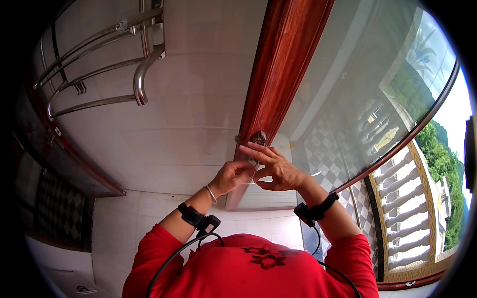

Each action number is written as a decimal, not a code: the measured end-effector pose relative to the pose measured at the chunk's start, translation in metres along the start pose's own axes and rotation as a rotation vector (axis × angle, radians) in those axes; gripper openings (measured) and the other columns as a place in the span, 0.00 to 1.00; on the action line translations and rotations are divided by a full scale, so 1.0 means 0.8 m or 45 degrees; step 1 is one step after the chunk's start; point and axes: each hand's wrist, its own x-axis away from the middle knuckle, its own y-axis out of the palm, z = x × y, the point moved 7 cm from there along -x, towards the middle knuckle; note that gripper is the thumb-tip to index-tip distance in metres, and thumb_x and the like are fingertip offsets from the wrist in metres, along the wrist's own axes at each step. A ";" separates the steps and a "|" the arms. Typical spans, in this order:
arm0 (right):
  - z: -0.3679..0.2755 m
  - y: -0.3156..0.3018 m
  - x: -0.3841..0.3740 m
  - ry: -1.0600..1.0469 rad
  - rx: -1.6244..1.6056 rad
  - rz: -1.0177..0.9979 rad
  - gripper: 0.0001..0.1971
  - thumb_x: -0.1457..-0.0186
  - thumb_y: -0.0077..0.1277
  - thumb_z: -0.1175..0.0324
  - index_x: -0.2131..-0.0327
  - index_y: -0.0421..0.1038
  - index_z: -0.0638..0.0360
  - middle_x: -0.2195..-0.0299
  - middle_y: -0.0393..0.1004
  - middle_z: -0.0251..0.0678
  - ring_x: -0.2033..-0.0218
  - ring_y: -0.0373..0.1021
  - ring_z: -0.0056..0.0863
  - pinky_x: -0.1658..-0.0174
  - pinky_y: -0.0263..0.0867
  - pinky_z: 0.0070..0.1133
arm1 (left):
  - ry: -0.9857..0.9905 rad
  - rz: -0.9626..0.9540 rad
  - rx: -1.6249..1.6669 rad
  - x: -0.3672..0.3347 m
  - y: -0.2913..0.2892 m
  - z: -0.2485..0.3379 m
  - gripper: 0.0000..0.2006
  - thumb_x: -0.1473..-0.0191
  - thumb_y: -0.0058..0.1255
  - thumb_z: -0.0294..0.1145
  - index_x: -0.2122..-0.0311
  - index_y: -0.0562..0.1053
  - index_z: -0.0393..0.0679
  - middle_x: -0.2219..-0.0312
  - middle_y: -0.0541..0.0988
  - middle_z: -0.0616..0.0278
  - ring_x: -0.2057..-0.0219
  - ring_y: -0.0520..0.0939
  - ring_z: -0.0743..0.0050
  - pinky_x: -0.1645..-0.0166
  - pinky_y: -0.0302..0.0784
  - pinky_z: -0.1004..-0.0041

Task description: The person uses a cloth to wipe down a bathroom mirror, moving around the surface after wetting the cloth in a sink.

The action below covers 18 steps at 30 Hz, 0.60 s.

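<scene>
Both your hands meet at the ornate metal door handle, which sits on the red-brown wooden door stile, in front of your chest. Your right hand comes in from the right with its index and middle fingers stretched across the stile just below the handle's knob, seemingly to steady themselves against it; your thumb stands apart below, leaving a gap. Your left hand is close beside it, fingers curled inward and blurred, so you cannot tell from this view whether they pinch anything. A small clear, pale edge shows just under the fingertips; what it is, and which hand has it, is unclear.

Your elbows are bent and out to the sides, forearms angling inward, probably so both hands can work on the one narrow spot. Your wrists carry black strap-on devices, set behind the hands, which likely keeps the fingers free.
</scene>
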 end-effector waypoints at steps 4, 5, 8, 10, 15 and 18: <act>0.000 -0.005 -0.002 -0.003 -0.079 0.000 0.06 0.66 0.56 0.74 0.78 0.73 0.55 0.41 0.48 0.38 0.40 0.46 0.38 0.44 0.47 0.38 | -0.020 0.048 -0.104 -0.001 -0.023 -0.002 0.05 0.49 0.47 0.26 0.68 0.72 0.37 0.75 0.75 0.68 0.73 0.73 0.85 0.66 0.69 0.82; 0.003 -0.009 -0.002 0.013 -0.158 0.048 0.06 0.66 0.54 0.77 0.78 0.71 0.57 0.42 0.49 0.40 0.42 0.49 0.38 0.45 0.50 0.36 | -0.023 0.071 -0.177 -0.002 -0.030 -0.002 0.05 0.49 0.48 0.25 0.68 0.72 0.36 0.75 0.75 0.68 0.73 0.72 0.85 0.66 0.69 0.83; 0.017 -0.013 0.005 0.122 -0.457 0.132 0.08 0.66 0.51 0.82 0.78 0.67 0.60 0.43 0.49 0.45 0.45 0.55 0.40 0.48 0.56 0.31 | 0.094 0.158 -0.253 -0.008 -0.032 0.006 0.06 0.50 0.49 0.28 0.69 0.73 0.37 0.78 0.74 0.69 0.78 0.70 0.86 0.72 0.67 0.81; 0.026 -0.011 0.006 0.216 -0.674 0.171 0.09 0.67 0.48 0.85 0.78 0.64 0.61 0.43 0.50 0.46 0.48 0.58 0.41 0.50 0.60 0.28 | 0.095 0.220 -0.352 -0.010 -0.035 0.012 0.06 0.50 0.49 0.28 0.70 0.72 0.37 0.79 0.74 0.67 0.78 0.71 0.84 0.72 0.68 0.80; 0.039 -0.020 0.014 0.255 -0.234 0.593 0.08 0.65 0.46 0.85 0.78 0.63 0.63 0.58 0.63 0.43 0.60 0.65 0.37 0.61 0.65 0.23 | 0.267 0.386 -0.523 -0.011 -0.037 0.038 0.06 0.52 0.51 0.27 0.70 0.72 0.35 0.79 0.75 0.60 0.77 0.75 0.78 0.71 0.71 0.78; 0.054 -0.013 0.016 0.340 -0.412 0.657 0.08 0.65 0.46 0.85 0.77 0.64 0.62 0.66 0.65 0.40 0.64 0.65 0.34 0.64 0.64 0.24 | 0.244 0.394 -0.651 -0.013 -0.031 0.048 0.05 0.53 0.51 0.26 0.71 0.72 0.35 0.77 0.76 0.55 0.76 0.78 0.72 0.70 0.73 0.75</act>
